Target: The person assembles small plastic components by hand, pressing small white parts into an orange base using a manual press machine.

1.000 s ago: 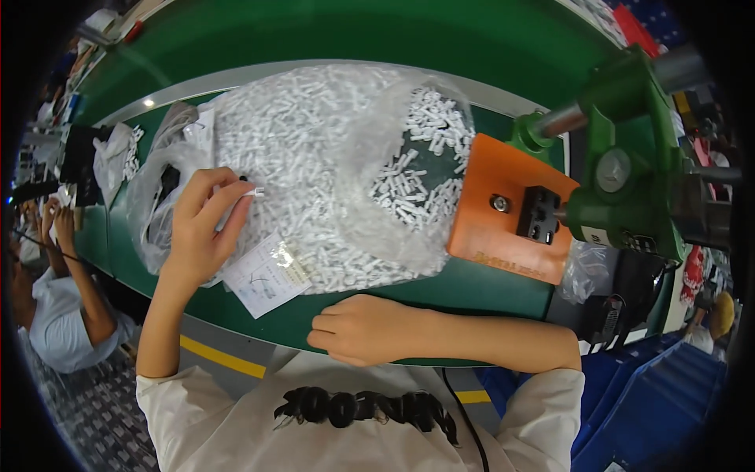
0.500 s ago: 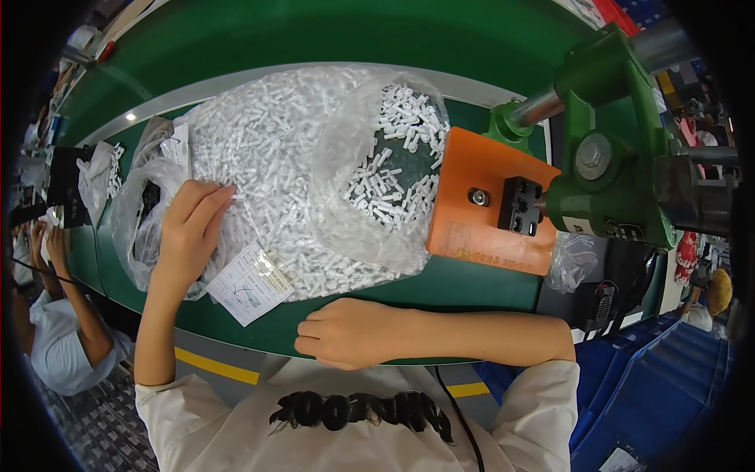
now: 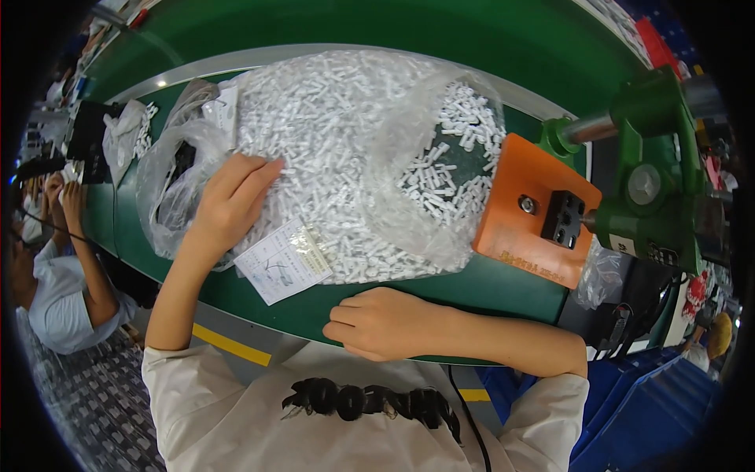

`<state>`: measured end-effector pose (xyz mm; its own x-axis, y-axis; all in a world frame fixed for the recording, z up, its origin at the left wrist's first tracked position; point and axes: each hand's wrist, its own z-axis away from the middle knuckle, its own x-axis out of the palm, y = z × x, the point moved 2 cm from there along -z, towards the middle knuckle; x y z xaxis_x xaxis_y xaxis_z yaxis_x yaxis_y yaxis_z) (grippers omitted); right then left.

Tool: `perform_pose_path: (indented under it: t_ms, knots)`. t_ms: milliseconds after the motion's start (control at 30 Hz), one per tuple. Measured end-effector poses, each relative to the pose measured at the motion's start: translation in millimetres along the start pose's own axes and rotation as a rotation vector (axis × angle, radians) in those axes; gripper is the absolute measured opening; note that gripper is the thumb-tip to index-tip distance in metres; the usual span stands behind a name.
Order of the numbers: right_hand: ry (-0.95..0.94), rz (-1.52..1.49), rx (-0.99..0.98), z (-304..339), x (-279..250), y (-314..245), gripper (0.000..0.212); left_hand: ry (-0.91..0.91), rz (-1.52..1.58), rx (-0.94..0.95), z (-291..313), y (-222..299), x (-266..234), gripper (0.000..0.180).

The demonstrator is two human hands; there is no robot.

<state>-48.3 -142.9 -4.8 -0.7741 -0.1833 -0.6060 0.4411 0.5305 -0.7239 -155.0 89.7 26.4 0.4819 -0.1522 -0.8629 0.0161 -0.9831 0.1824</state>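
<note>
A big clear plastic bag (image 3: pixel 409 118) full of small white plastic parts (image 3: pixel 330 134) lies on the green work table (image 3: pixel 472 287). My left hand (image 3: pixel 232 200) rests flat on the bag's left side, fingers together and pointing right, holding nothing. A white paper label (image 3: pixel 283 261) sits under the bag's near edge, just right of that hand. My right hand (image 3: pixel 381 322) lies loosely curled on the table's front edge, empty, below the bag.
An orange block (image 3: pixel 535 212) on a green press machine (image 3: pixel 653 204) stands at the right, touching the bag. Smaller clear bags (image 3: pixel 130 130) lie at the left. Another person in a pale shirt (image 3: pixel 55 291) sits at the far left.
My left hand has flattened and slid right over the bag; a second ago it pinched at the parts. The view has shifted left. My right hand has stayed put.
</note>
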Motion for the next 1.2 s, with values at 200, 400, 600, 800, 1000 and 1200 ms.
perform_pose_path:
  t_ms: [200, 400, 600, 800, 1000, 1200]
  knots:
    - [0.032, -0.011, 0.010, -1, -2, -1, 0.018, 0.092, 0.037, 0.007, 2, -2, -1, 0.028]
    - [0.053, -0.024, 0.026, 0, -1, 2, 0.018, 0.143, -0.002, 0.061, 10, -1, -12, 0.025]
    - [0.030, -0.021, 0.030, -2, -3, 0, 0.019, 0.092, 0.054, 0.033, 26, 2, -20, 0.026]
    - [0.027, -0.005, 0.060, 1, -4, 2, 0.020, -0.021, 0.136, -0.002, 26, 11, -13, 0.026]
    - [0.028, 0.026, 0.013, 1, 4, 0, 0.018, -0.091, 0.097, -0.121, 28, 17, -18, 0.024]
    - [0.017, 0.121, 0.063, 19, -21, -12, 0.016, -0.129, 0.150, -0.254, 30, 20, -18, 0.020]
